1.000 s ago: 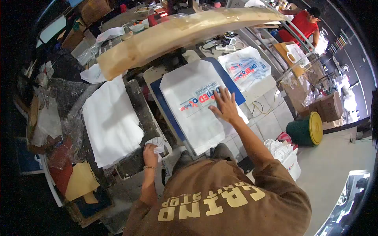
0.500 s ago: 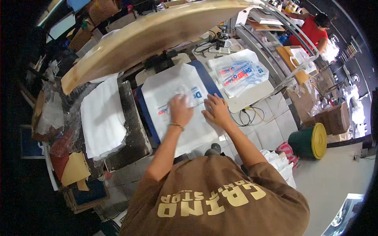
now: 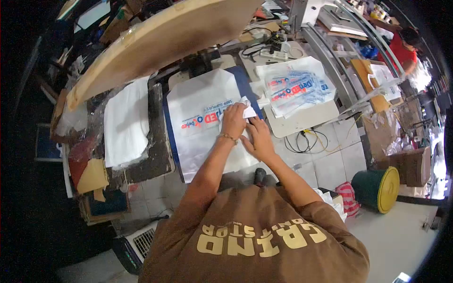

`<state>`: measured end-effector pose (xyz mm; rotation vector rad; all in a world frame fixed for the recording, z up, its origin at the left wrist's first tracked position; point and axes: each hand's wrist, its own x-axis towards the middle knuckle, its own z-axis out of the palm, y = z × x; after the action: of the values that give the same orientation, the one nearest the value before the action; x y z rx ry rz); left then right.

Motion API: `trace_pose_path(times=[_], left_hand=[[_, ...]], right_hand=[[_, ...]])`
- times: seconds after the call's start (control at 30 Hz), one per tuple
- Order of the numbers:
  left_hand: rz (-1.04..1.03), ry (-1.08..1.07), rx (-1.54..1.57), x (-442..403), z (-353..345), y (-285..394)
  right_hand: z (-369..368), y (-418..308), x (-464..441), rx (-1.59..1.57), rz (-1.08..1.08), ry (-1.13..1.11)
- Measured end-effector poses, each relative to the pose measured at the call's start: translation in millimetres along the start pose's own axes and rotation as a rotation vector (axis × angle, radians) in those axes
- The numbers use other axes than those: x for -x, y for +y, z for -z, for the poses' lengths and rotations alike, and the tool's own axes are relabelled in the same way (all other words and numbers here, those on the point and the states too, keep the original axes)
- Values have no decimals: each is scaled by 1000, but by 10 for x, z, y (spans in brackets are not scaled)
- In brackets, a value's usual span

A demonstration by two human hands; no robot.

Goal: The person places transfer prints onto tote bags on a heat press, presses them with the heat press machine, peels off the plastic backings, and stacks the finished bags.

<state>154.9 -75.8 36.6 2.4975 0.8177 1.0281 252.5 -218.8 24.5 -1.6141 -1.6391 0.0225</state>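
A white printed fabric piece [image 3: 193, 96], with blue and red lettering, lies on the dark blue platen [image 3: 244, 82]. My left hand [image 3: 232, 121], with a bracelet at the wrist, is closed over a crumpled white cloth [image 3: 248, 109] near the right side of the print. Part of the lettering is hidden under that hand. Close beside it, my right hand [image 3: 259, 139] rests flat on the right edge of the fabric, its fingers outstretched.
Over the platen hangs a large pale curved board [image 3: 155, 47]. White fabric pieces [image 3: 126, 125] are stacked at left; printed sheets [image 3: 297, 87] lie on a cream board at right. Cables [image 3: 309, 141] and a green bin [image 3: 370, 188] are on the floor. Another person [image 3: 401, 49] is at far right.
My left hand has moved right and up across the print, uncovering more red and blue lettering. The white cloth now shows at its fingertips. My right hand stays by the right edge.
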Motion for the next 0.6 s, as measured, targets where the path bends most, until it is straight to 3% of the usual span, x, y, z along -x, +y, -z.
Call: trace_pose_path(times=[0.03,0.1,0.17,0.3,0.37,0.47,0.5,0.53,0.6], left_hand=[[10,-19,-30,-41,1,-90],[15,138,-170,36,170,-626],[325,99,-195,-11,594,-888],[193,60,-167,121,-7,-581],[138,-36,-114,231,148,49],[194,75,-110,606,441,-593],[107,145,-93,685,667,-883],[189,-20,-141,615,995,-977],[95,-11,-208,557,1120,-879]], right_hand=[[8,30,-45,3,7,9],[15,11,-46,-11,7,1],[18,1,-58,-2,-2,16],[27,-32,-77,-16,-27,-10],[50,-35,-97,-7,-40,-40],[52,-43,-88,2,-38,-54],[68,-64,-95,1,-50,-54],[66,-72,-84,4,-60,-52],[76,-69,-83,43,-36,-79]])
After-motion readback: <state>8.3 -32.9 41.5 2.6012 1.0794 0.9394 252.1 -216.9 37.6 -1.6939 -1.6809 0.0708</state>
